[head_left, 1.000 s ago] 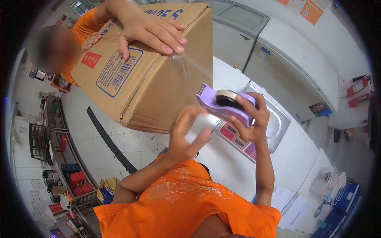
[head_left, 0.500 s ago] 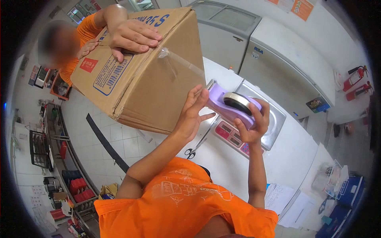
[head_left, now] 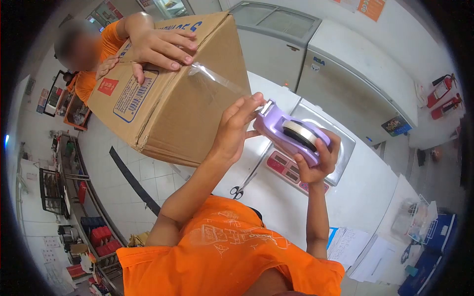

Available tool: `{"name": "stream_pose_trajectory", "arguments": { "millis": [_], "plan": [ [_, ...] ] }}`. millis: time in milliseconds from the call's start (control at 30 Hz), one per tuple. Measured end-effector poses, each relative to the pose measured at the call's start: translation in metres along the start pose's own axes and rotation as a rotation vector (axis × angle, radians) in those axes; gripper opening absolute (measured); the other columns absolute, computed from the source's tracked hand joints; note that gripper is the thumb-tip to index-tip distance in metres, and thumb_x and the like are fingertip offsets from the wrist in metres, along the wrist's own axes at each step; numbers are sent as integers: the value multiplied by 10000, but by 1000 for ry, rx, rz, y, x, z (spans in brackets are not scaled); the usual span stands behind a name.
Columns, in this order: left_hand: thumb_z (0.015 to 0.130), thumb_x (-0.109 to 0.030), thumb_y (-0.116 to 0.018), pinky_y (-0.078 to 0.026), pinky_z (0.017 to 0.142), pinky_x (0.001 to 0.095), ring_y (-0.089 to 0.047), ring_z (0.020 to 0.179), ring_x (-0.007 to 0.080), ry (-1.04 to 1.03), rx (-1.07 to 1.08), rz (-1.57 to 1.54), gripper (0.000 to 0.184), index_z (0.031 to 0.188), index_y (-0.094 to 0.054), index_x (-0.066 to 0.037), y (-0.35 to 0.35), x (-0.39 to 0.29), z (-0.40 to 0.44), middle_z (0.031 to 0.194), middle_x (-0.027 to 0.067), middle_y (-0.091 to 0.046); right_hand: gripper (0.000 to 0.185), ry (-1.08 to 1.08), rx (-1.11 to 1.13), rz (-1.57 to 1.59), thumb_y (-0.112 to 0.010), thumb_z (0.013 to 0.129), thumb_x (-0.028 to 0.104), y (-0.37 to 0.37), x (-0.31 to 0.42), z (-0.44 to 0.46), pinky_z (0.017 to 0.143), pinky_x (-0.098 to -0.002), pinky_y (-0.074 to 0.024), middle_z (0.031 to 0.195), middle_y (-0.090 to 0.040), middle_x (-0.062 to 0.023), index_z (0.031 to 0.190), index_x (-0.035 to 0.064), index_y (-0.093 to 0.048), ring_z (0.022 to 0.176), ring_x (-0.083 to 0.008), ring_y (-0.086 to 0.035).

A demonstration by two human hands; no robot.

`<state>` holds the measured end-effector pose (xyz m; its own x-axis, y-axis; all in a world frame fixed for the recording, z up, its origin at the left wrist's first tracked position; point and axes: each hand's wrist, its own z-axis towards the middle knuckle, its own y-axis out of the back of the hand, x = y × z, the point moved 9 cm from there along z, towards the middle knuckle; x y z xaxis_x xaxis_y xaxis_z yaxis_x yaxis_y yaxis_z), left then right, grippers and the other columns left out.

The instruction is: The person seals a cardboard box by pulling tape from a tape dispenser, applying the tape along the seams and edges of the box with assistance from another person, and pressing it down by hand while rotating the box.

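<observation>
Head view: the right hand (head_left: 321,155) is closed around the near end of a purple plastic tape dispenser (head_left: 270,124), its cutter end directed far and left. The left hand (head_left: 232,129) is partly open, fingertips at the cutter (whether they pinch any tape cannot be told). The dispenser is above the white worktop (head_left: 296,217), over the pink-faced scale with a metal pan (head_left: 341,170); black-handled scissors (head_left: 237,192) lie nearer.

At the far left, a large brown cardboard box (head_left: 197,116) bears a strip of clear tape (head_left: 211,75); a co-worker's hand (head_left: 165,47) presses on its printed face.

Handling, as judged: the dispenser should be light and rigid, best gripped by its sides behind the roll, away from the cutter. Tape should be limp and clinging (hold by the edges). Box walls should flex; support broad faces.
</observation>
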<state>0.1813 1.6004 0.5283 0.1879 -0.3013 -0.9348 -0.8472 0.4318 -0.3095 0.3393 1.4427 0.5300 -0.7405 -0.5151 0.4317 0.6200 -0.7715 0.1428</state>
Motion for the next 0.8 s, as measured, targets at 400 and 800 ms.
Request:
{"name": "stream_pose_trajectory", "arguments": {
  "millis": [400,800],
  "plan": [
    [909,-445,-722,-535,708,302,-595,941,76,-78,-73,65,355,1014,-669,-110,0,-27,-9,949,-4,-639,642,32,-45,2,-795,794,337,12,17,11,822,-439,-508,1190,-581,-238,1374,189,-564,1038,-360,-594],
    [904,-380,-742,-591,635,279,-633,819,72,-111,-10,26,308,955,-686,-82,-5,-31,-10,897,10,-656,693,23,-76,6,-760,855,424,21,21,5,925,-477,-461,1239,-547,-213,1458,208,-499,1104,-347,-542]
  ]
}}
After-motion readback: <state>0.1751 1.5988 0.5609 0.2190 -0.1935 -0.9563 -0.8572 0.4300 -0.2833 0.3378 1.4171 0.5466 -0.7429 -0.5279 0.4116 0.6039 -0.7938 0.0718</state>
